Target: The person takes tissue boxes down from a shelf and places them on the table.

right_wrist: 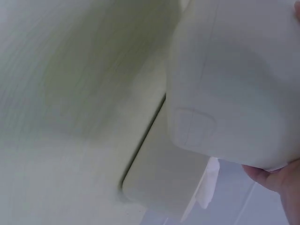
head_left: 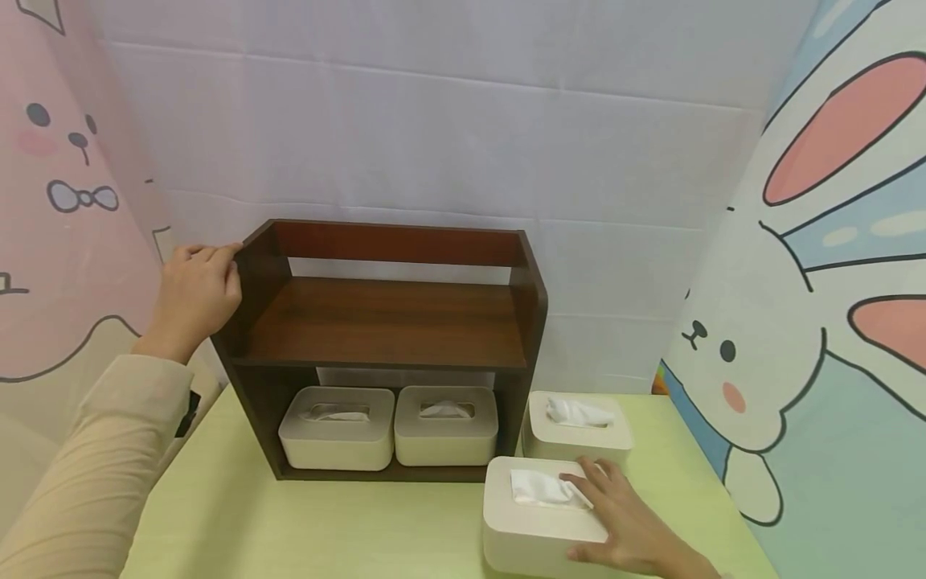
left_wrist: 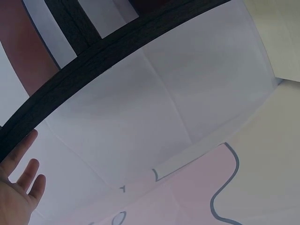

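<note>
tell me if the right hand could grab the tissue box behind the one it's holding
Probably not: the right hand is occupied gripping the front tissue box, which partly hides the rear tissue box in the head view.

Table and shelving unit with tissue boxes. The pale yellow-green table point(head_left: 347, 531), faintly grained, carries a dark brown two-tier shelving unit point(head_left: 391, 322) with upright side panels and a rear rail above its upper board. On the lower board point(head_left: 463, 474) stand two off-white boxes side by side, a left box point(head_left: 336, 446) and a right box point(head_left: 446, 445), each with tissue showing in its top slot. A third box point(head_left: 571, 434) rests directly on the table beside the unit's right panel, white tissue protruding. Nearer, a fourth box point(head_left: 528, 537) overlaps the tabletop; contact with the surface cannot be determined.
</note>
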`<state>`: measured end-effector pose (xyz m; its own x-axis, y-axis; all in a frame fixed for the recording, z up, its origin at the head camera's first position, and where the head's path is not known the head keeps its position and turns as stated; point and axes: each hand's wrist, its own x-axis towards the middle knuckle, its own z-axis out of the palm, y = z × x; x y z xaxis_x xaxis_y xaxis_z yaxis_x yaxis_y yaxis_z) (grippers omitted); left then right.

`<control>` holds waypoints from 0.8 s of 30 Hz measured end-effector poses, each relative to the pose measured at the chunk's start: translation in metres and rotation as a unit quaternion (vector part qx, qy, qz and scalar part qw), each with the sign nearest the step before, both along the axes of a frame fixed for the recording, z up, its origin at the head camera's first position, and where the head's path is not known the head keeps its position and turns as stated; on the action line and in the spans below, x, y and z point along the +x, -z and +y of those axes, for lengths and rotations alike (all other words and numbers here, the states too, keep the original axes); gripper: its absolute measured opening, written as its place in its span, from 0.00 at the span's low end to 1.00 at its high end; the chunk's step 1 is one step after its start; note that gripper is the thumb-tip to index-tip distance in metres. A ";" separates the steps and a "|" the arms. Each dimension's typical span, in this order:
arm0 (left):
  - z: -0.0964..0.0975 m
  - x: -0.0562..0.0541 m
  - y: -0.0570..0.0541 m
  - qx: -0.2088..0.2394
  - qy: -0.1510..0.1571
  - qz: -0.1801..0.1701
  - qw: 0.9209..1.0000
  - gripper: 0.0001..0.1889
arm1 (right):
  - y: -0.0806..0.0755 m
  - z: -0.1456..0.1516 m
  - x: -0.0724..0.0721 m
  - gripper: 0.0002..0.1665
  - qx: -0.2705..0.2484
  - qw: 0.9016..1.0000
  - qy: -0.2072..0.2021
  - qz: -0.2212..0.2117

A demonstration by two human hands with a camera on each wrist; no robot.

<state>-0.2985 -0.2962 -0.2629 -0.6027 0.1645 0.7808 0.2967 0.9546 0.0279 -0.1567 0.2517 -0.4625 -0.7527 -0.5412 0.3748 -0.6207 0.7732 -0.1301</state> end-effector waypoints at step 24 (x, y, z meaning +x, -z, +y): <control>-0.002 -0.001 0.000 0.002 0.001 -0.004 1.000 0.17 | 0.024 0.042 -0.009 0.47 -0.004 0.998 0.056 -0.022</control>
<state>-0.2996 -0.2980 -0.2634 -0.6089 0.1623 0.7765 0.2988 0.9537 0.0350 -0.1658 0.2939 -0.4868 -0.8245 -0.4496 0.3435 -0.5236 0.8365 -0.1619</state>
